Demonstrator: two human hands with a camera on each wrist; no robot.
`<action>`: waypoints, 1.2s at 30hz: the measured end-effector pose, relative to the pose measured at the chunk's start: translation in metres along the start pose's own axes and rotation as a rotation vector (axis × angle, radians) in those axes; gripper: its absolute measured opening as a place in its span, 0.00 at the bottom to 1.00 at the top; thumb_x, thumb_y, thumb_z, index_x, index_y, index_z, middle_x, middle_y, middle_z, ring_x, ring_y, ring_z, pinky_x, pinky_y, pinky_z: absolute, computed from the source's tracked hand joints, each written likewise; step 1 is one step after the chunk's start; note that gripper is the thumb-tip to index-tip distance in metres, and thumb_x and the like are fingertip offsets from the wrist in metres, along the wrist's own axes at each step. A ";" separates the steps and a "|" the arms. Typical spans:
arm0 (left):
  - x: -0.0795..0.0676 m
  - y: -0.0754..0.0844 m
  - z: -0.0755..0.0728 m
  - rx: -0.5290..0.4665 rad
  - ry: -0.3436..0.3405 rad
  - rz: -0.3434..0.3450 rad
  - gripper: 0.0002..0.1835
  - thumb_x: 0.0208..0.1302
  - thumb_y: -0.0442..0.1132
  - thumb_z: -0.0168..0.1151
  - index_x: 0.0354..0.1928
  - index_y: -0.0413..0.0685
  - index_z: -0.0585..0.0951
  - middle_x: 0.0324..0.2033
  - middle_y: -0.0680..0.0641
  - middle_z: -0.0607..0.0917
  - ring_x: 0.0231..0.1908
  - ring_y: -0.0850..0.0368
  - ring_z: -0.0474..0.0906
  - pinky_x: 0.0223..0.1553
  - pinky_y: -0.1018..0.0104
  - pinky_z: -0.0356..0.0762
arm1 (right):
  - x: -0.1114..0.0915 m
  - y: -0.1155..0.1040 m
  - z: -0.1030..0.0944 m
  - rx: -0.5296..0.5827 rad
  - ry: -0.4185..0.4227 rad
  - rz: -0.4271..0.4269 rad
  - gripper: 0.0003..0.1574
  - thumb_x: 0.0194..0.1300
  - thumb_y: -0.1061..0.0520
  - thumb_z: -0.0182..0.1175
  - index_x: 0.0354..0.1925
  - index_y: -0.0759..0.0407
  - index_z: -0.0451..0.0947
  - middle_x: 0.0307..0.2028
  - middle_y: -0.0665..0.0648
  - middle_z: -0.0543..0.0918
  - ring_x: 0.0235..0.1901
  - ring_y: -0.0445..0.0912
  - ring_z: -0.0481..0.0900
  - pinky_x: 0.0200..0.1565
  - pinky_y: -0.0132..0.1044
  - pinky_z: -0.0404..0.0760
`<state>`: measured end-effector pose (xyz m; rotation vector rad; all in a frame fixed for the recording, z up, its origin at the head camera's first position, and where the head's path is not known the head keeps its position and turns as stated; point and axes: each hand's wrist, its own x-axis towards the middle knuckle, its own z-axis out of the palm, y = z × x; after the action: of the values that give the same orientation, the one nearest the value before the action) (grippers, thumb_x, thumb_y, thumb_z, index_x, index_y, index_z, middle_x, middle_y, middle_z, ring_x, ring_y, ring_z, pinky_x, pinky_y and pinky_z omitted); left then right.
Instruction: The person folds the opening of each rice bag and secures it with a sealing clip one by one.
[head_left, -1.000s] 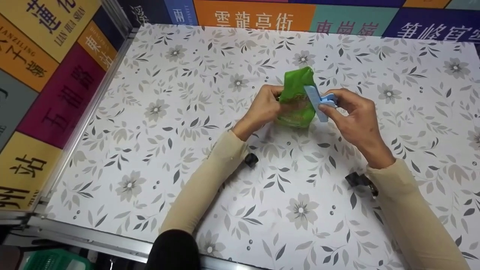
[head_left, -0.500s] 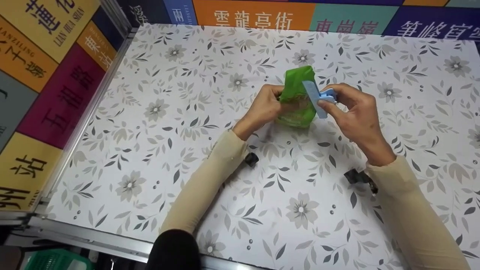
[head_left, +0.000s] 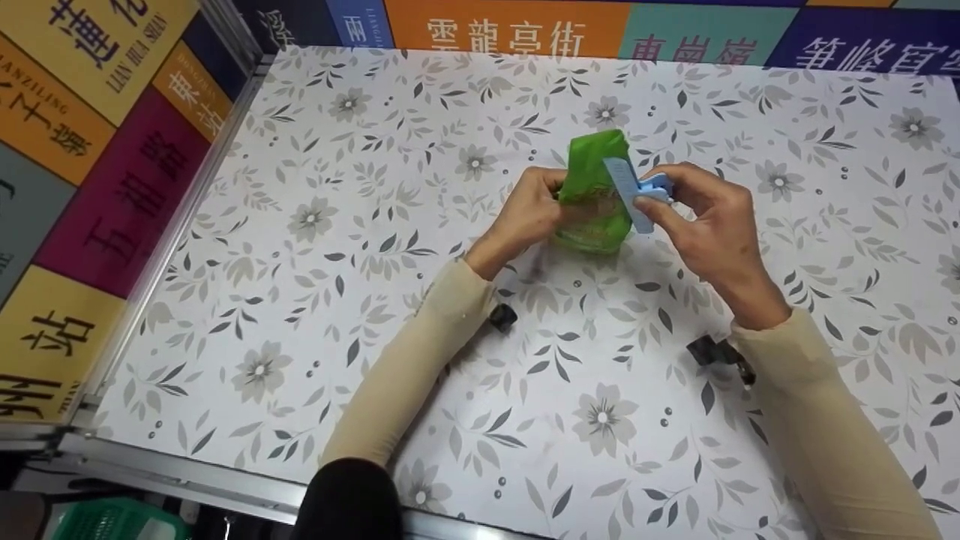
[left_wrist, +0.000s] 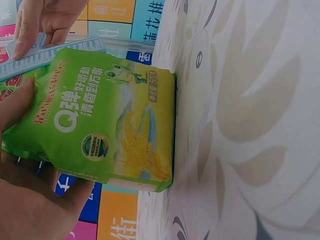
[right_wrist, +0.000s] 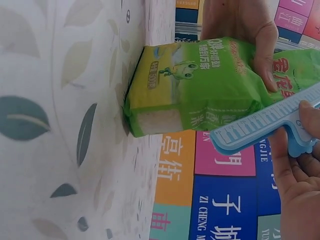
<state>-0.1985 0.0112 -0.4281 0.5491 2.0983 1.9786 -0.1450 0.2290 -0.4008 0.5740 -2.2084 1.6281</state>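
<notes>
A green and yellow rice bag (left_wrist: pixel 115 117) marked 500g stands with its base on the floral table, as the wrist views show. My left hand (head_left: pixel 529 214) grips it around the neck below the top, thumb (left_wrist: pixel 20 102) on its face. My right hand (head_left: pixel 712 229) pinches a light blue bag clip (right_wrist: pixel 270 120) by its handles between thumb and fingers. The clip's long bar, printed with ruler-like marks, slants across the side of the bag's upper part (head_left: pixel 600 169) and overlaps it in every view. The clip's far jaw is hidden.
The floral-covered table (head_left: pixel 315 315) reaches back to panels with large characters (head_left: pixel 510 34). More panels (head_left: pixel 112 180) stand along the left side. Black wrist devices (head_left: pixel 502 319) show by both sleeves. A green basket (head_left: pixel 112 517) sits below the table's front left edge.
My right hand and the clip have shifted slightly up along the bag, away from me. My left hand and the bag have barely moved.
</notes>
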 end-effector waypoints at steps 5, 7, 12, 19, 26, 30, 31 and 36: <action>0.001 0.002 0.000 -0.007 -0.006 0.007 0.10 0.58 0.33 0.77 0.41 0.36 0.91 0.37 0.43 0.94 0.37 0.61 0.87 0.46 0.66 0.85 | 0.006 -0.005 0.001 0.007 0.005 -0.029 0.13 0.62 0.71 0.71 0.46 0.75 0.84 0.40 0.42 0.87 0.41 0.40 0.86 0.53 0.30 0.85; 0.001 0.001 0.001 -0.005 0.000 -0.001 0.09 0.58 0.32 0.76 0.41 0.35 0.90 0.36 0.43 0.94 0.37 0.62 0.86 0.46 0.66 0.85 | 0.007 -0.006 0.001 0.004 0.005 -0.032 0.13 0.62 0.72 0.71 0.46 0.75 0.84 0.40 0.41 0.87 0.41 0.40 0.87 0.53 0.30 0.85; 0.001 0.001 0.001 -0.001 0.005 -0.017 0.10 0.57 0.27 0.73 0.42 0.33 0.90 0.37 0.42 0.93 0.35 0.64 0.84 0.44 0.68 0.85 | 0.006 -0.005 0.000 -0.009 0.000 -0.036 0.14 0.62 0.71 0.71 0.47 0.74 0.85 0.41 0.41 0.87 0.42 0.40 0.87 0.52 0.29 0.85; 0.002 0.003 0.001 0.017 0.000 -0.010 0.10 0.57 0.27 0.73 0.41 0.33 0.90 0.36 0.40 0.93 0.34 0.64 0.84 0.45 0.68 0.84 | 0.009 -0.014 0.001 0.004 0.004 -0.041 0.14 0.62 0.71 0.71 0.47 0.74 0.84 0.42 0.42 0.87 0.43 0.41 0.88 0.54 0.31 0.85; 0.002 0.001 0.001 0.031 -0.003 0.000 0.09 0.56 0.27 0.72 0.41 0.34 0.90 0.35 0.40 0.93 0.36 0.61 0.86 0.49 0.67 0.84 | 0.014 -0.020 0.003 0.009 0.008 -0.055 0.13 0.62 0.70 0.71 0.46 0.74 0.84 0.40 0.45 0.88 0.41 0.41 0.87 0.53 0.31 0.86; 0.001 0.000 0.000 0.034 -0.005 0.000 0.09 0.57 0.28 0.73 0.41 0.34 0.90 0.36 0.40 0.93 0.37 0.60 0.86 0.50 0.67 0.84 | 0.013 -0.018 0.003 0.007 0.002 -0.053 0.14 0.62 0.70 0.71 0.46 0.74 0.84 0.40 0.43 0.88 0.42 0.42 0.88 0.54 0.31 0.86; 0.001 0.000 0.000 0.032 -0.005 -0.001 0.09 0.57 0.28 0.73 0.41 0.34 0.90 0.36 0.40 0.93 0.38 0.60 0.86 0.50 0.67 0.84 | 0.013 -0.018 0.003 0.007 0.001 -0.053 0.14 0.62 0.70 0.71 0.46 0.74 0.84 0.41 0.43 0.88 0.42 0.42 0.88 0.54 0.31 0.86; 0.001 0.000 0.000 0.027 -0.003 0.010 0.10 0.57 0.28 0.73 0.42 0.34 0.90 0.35 0.42 0.93 0.36 0.63 0.85 0.48 0.69 0.84 | 0.013 -0.018 0.003 0.009 0.003 -0.058 0.14 0.62 0.70 0.71 0.46 0.75 0.84 0.41 0.43 0.88 0.43 0.42 0.88 0.54 0.32 0.86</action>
<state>-0.1988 0.0117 -0.4277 0.5677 2.1277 1.9561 -0.1471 0.2194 -0.3808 0.6313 -2.1630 1.6099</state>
